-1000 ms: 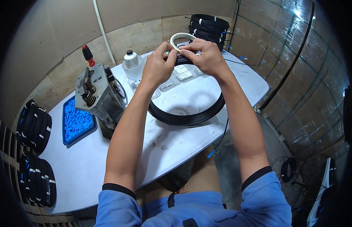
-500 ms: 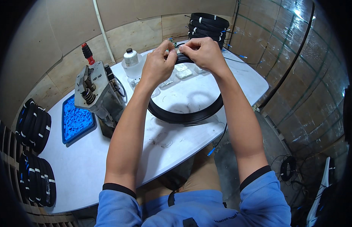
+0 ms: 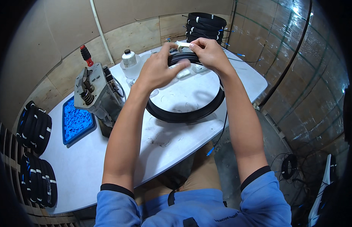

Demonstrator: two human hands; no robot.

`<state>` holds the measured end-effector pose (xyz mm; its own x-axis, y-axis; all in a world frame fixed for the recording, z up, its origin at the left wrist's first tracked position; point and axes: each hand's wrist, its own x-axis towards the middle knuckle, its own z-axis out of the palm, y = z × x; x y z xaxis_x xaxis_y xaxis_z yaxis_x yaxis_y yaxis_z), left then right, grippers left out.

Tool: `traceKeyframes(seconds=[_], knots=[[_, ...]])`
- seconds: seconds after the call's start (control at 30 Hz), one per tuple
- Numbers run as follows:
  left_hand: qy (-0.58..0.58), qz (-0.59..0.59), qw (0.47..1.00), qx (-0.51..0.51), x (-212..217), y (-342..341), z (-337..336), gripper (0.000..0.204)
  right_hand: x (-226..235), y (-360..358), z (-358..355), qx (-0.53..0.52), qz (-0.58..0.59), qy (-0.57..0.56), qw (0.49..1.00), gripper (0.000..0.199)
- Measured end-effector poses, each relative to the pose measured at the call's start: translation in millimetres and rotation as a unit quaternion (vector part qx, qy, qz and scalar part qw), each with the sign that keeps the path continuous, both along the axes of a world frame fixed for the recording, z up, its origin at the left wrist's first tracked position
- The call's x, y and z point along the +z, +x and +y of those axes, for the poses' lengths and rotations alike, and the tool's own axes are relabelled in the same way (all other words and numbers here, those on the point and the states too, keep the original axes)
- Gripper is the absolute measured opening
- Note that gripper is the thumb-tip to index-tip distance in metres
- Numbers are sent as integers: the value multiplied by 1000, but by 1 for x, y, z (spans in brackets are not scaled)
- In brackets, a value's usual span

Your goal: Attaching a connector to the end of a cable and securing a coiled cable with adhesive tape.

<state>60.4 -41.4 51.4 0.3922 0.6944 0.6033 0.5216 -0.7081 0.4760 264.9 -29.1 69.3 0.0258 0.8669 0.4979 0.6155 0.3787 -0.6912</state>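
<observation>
A large black coil of cable (image 3: 185, 113) lies on the white table (image 3: 108, 159), its far side lifted between my hands. My left hand (image 3: 159, 70) grips the coil's raised part from the left, fingers spread over it. My right hand (image 3: 208, 51) pinches a white strip (image 3: 183, 44) wrapped over the top of the coil. Both forearms reach up from the lower edge.
A grey metal machine (image 3: 94, 94) with a red-tipped handle stands at the left. Beside it are a blue tray of small blue parts (image 3: 75, 121) and a white bottle (image 3: 129, 62). Stacks of bound black coils sit at the back (image 3: 204, 24) and far left (image 3: 34, 126).
The white strip was a loose loop held above the coil; it now lies tight over the coil's top. My hands have stayed at the coil's far side.
</observation>
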Motion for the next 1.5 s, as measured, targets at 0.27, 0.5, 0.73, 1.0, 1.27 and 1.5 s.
traceKeyframes(seconds=[0.27,0.5,0.73,1.0,1.27,1.5], knots=[[72,88,993,28,1,2,4,26,-1,8,-10,19,99,148,984,32],[20,91,995,28,4,-3,7,24,-22,28,-51,57,-120,93,987,50],[144,154,974,79,7,1,17,22,-25,28,-43,77,-90,50,992,56],[-5,118,993,22,14,0,12,21,-22,23,-44,80,-79,34,993,51],[33,115,993,26,11,2,10,27,-23,27,-47,100,-72,34,992,55],[-3,102,994,-42,11,-10,16,31,-25,31,-43,85,-76,27,993,56]])
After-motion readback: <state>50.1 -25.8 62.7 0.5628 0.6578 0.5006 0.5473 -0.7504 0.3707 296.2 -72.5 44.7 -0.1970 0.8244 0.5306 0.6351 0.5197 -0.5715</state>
